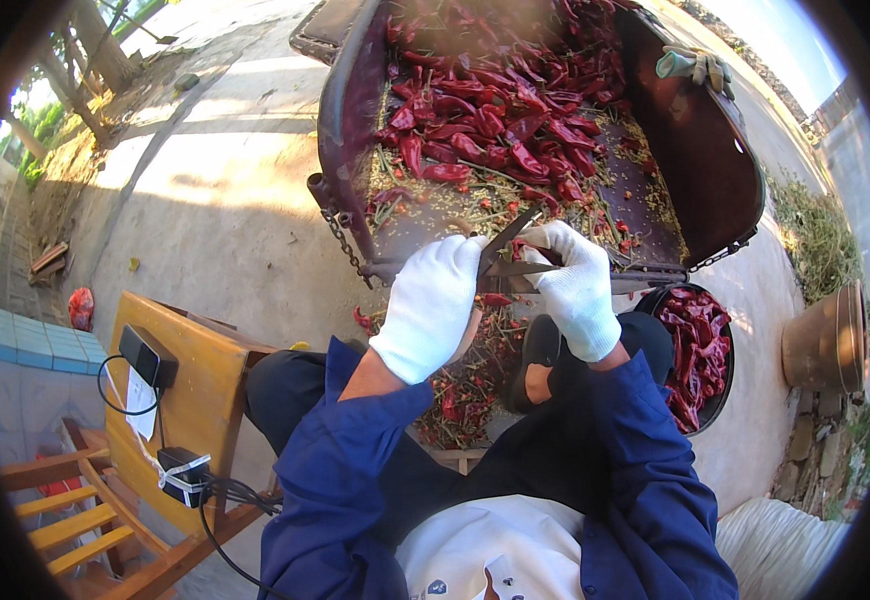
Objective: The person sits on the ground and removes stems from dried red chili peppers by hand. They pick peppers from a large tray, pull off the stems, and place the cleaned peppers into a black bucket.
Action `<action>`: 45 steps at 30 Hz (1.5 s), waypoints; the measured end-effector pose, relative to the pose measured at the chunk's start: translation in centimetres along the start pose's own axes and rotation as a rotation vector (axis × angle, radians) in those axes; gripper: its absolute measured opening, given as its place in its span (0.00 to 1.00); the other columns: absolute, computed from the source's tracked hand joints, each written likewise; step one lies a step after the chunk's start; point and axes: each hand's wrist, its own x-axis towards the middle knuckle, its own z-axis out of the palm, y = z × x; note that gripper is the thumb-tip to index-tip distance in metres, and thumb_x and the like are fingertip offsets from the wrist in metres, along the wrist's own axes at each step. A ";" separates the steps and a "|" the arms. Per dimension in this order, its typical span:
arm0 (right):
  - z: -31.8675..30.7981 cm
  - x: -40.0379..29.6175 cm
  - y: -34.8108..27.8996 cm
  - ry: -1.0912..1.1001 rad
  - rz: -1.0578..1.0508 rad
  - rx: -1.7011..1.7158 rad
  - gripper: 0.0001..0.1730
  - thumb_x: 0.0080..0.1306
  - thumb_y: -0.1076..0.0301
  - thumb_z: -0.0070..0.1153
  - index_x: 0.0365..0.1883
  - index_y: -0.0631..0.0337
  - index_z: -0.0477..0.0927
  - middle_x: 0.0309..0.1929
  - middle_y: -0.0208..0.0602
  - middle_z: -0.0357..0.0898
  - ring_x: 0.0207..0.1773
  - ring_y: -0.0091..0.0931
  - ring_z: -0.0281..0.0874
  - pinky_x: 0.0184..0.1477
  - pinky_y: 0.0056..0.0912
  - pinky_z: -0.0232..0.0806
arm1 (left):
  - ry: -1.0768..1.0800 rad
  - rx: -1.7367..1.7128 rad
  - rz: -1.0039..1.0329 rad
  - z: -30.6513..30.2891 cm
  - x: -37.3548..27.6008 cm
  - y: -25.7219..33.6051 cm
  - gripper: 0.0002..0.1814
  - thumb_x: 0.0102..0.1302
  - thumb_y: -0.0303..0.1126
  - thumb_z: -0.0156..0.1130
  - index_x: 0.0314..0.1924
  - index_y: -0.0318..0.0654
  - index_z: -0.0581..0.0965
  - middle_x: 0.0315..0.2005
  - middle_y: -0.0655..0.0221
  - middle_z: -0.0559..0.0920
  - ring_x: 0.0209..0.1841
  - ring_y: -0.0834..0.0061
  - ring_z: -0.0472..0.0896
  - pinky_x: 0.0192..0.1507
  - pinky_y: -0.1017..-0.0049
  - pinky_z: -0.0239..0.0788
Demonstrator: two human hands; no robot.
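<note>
My left hand (431,307), in a white knitted glove, grips a pair of scissors (508,238) whose two blades stand apart. Their tips point toward my right hand (573,285), which wears a matching glove. Between its thumb and fingers is a dried red chili pepper (517,247), mostly hidden by the fingers and blades. Both hands are held over the near edge of a dark red metal cart bed (420,229). Inside the bed lies a large heap of dried red chili peppers (495,127), with loose seeds and stems scattered on its floor.
Beside my right knee stands a black tub (726,401) of dried chilies. Stems and chili scraps (453,405) cover the ground between my feet. At left are a wooden box (202,360) carrying cabled devices and a wooden chair (67,525). Gloves (697,66) hang on the cart's right wall.
</note>
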 end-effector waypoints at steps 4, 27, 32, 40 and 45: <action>0.7 -0.1 -0.5 0.062 0.140 0.133 0.07 0.68 0.80 0.58 0.44 0.71 0.83 0.33 0.31 0.84 0.32 0.16 0.80 0.36 0.21 0.74 | -0.005 0.053 0.012 -0.5 0.3 0.0 0.34 0.48 0.27 0.67 0.59 0.30 0.69 0.43 0.55 0.78 0.46 0.53 0.79 0.48 0.61 0.73; -3.5 1.4 2.3 0.258 0.262 0.511 0.15 0.73 0.68 0.60 0.51 0.71 0.79 0.43 0.36 0.83 0.40 0.24 0.84 0.44 0.28 0.80 | -0.123 0.142 -0.424 -0.8 1.2 -2.4 0.19 0.61 0.51 0.70 0.44 0.46 0.83 0.26 0.59 0.86 0.33 0.55 0.87 0.34 0.60 0.76; -4.4 1.8 2.4 0.226 0.280 0.593 0.16 0.73 0.69 0.59 0.53 0.71 0.77 0.45 0.38 0.82 0.45 0.27 0.84 0.48 0.30 0.80 | -0.380 0.357 -0.417 -0.5 4.0 -4.0 0.17 0.63 0.47 0.64 0.46 0.45 0.81 0.34 0.60 0.88 0.40 0.56 0.87 0.40 0.59 0.78; -3.7 1.4 2.1 0.198 0.303 0.442 0.15 0.71 0.71 0.61 0.53 0.69 0.80 0.45 0.37 0.85 0.42 0.25 0.85 0.47 0.28 0.80 | -0.043 0.199 -0.278 1.2 4.9 -5.0 0.14 0.61 0.40 0.66 0.46 0.46 0.84 0.35 0.58 0.86 0.41 0.56 0.86 0.41 0.60 0.77; -1.2 1.1 0.8 0.109 0.251 0.327 0.15 0.67 0.71 0.64 0.51 0.67 0.84 0.44 0.37 0.87 0.42 0.21 0.84 0.47 0.25 0.78 | -0.068 -0.971 -0.505 1.0 4.1 -0.9 0.21 0.69 0.33 0.67 0.59 0.32 0.81 0.37 0.71 0.87 0.35 0.84 0.82 0.33 0.81 0.72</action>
